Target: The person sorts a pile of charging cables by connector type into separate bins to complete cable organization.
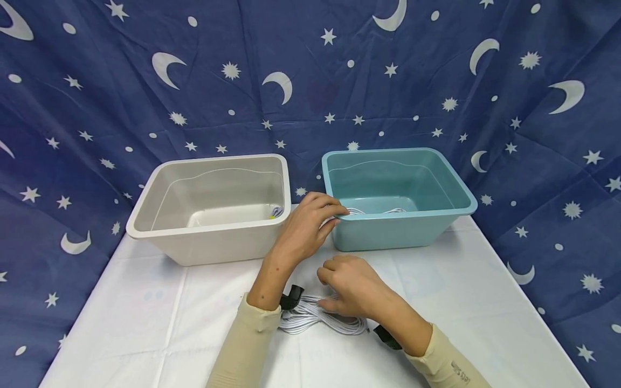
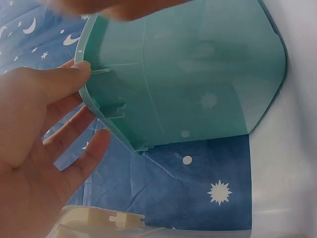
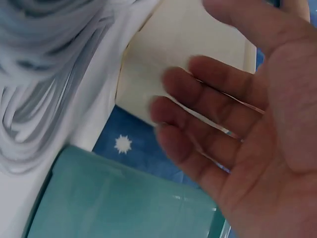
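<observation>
In the head view, my left hand [image 1: 305,223] is at the near left corner of a teal plastic bin [image 1: 388,231]. Its thumb lies against the outer side of the rim [image 2: 88,44] and the index finger reaches over it, pinching the edge. My right hand [image 1: 356,285] hovers in front of that bin, fingers loosely bent and holding nothing. Beneath and beside it, a bundle of white cable [image 1: 305,318] lies on the table, partly covered by the hand. The right wrist view shows the cable loops [image 3: 29,124] blurred, apart from the fingers.
A cream bin [image 1: 213,245] stands left of the teal one, with a small cable bundle [image 1: 276,212] inside at its right end. White cable [image 1: 356,211] also shows inside the teal bin. Behind both hangs a blue star-and-moon cloth [image 1: 310,129]. White cloth [image 1: 140,318] covers the table.
</observation>
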The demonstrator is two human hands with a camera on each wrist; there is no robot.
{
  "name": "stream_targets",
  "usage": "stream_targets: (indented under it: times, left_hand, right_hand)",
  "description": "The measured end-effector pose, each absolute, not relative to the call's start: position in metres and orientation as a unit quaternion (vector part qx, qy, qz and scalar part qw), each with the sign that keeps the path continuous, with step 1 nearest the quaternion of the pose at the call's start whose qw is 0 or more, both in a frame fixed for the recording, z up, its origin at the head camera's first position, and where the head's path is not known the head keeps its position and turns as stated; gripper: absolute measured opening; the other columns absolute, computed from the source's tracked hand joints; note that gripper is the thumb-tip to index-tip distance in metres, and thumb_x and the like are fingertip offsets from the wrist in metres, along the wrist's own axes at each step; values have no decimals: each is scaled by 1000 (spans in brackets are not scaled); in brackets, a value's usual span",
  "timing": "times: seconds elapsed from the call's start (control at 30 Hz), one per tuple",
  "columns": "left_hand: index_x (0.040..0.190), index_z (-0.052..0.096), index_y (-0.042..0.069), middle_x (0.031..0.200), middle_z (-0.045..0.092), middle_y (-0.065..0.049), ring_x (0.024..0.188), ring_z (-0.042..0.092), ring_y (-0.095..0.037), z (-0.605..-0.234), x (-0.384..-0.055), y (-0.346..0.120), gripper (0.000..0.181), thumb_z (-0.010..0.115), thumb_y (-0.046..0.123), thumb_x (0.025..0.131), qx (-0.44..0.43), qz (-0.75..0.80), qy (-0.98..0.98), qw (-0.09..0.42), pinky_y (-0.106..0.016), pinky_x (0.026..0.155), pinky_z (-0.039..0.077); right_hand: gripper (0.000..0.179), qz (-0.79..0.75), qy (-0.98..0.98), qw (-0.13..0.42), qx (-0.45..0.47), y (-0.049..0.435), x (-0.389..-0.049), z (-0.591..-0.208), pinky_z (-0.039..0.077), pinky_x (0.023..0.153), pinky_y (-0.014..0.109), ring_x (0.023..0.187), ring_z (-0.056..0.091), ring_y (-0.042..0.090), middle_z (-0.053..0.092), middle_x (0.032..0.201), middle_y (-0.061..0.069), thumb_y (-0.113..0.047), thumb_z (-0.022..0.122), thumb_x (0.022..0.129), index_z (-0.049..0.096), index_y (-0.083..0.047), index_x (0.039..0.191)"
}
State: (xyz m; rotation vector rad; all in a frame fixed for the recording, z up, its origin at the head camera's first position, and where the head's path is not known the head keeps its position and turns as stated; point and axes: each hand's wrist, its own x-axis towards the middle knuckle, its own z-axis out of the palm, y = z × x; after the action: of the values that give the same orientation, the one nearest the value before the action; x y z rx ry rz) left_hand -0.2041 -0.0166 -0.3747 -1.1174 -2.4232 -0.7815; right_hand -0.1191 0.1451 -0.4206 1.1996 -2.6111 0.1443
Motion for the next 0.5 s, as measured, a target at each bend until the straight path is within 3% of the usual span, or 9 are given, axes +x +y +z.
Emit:
stream_targets:
  times: [0.17,0.5]
  left_hand:
    - [122,72,23,125,63,8,122,48,-12,-374,-204,-16,28,68,15,96,-394,-282,-857,176,-29,105,41]
    - [122,72,23,124,63,9,122,49,-12,-375,-205,-15,27,69,16,96,-395,-288,-855,174,-28,105,41]
  right_hand:
    - [43,21,-904,68,423,139,-114,-424,44,57,29,61,44,7,42,66,-13,-56,84,68,59,-21,75]
    - [43,-23,-913,-2,407,129,-106,-432,47,59,29,58,45,7,43,60,-15,-59,84,66,57,-25,66]
